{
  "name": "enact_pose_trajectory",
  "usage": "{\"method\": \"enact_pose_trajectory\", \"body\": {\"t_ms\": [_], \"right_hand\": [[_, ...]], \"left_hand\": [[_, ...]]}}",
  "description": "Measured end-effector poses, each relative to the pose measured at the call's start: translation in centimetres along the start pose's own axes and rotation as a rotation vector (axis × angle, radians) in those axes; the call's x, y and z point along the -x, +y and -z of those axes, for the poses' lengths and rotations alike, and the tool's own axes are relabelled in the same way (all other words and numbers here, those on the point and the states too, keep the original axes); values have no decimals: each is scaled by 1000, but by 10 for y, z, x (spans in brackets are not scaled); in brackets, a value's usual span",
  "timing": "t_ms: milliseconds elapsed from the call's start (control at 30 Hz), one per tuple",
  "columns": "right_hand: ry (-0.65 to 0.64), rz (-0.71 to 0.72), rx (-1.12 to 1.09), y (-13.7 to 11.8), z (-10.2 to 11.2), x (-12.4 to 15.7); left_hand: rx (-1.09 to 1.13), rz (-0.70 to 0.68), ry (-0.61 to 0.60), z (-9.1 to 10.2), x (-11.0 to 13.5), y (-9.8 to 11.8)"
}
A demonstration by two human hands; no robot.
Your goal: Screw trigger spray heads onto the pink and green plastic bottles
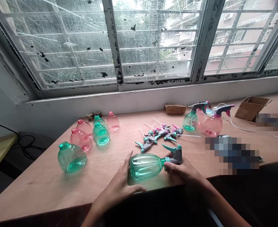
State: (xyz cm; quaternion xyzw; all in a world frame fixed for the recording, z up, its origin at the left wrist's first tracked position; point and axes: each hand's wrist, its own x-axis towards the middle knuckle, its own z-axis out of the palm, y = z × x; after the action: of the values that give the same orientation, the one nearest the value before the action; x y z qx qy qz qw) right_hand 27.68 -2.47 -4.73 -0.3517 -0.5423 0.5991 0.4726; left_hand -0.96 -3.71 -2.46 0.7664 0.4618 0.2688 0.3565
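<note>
A clear green spray bottle (145, 167) lies sideways in front of me at the table's near edge, its base to the left. My right hand (180, 168) grips it at the neck, fingers closed around the collar of the grey and teal trigger head (176, 155). At the base, my left hand (122, 180) is open, with thumb and fingers spread on either side of the bottle; whether the palm touches it I cannot tell. Beyond the bottle lies a pile of loose trigger heads (161, 134), teal, pink and grey, with thin white tubes.
Several headless bottles, green (72, 159) and pink (81, 138), stand on the left of the wooden table (39, 186). Bottles with trigger heads, green (190, 121) and pink (212, 125), stand at right. Cardboard boxes (251, 108), a white cable (240, 126) and blurred-out items are farther right.
</note>
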Motion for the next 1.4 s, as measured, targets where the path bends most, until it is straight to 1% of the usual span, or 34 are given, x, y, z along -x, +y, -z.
{"method": "enact_pose_trajectory", "body": {"t_ms": [167,300,400,500,633,733,900,1133,1300,1400], "right_hand": [[16,-3,11,-3,-3,0],[36,-9,35,-4,-2,0],[44,-28,40,-2,-1,0],[39,-43,43,-1,0,0],[35,-46,42,-1,0,0],[31,-42,40,-2,-1,-1],[19,-24,14,-2,-1,-1],[3,-21,4,-4,-3,-2],[-7,-26,9,-4,-2,-1],[-23,-15,21,-4,-1,-1]], "left_hand": [[95,26,1,3,1,5],[163,7,4,2,-1,3],[141,-33,30,0,-2,0],[94,-41,44,-1,-2,-4],[102,-20,13,-2,-3,-4],[113,-2,2,0,-1,1],[252,56,-71,5,2,11],[156,19,-15,4,1,5],[173,-29,3,1,-1,-1],[129,-44,27,-1,-1,-4]]}}
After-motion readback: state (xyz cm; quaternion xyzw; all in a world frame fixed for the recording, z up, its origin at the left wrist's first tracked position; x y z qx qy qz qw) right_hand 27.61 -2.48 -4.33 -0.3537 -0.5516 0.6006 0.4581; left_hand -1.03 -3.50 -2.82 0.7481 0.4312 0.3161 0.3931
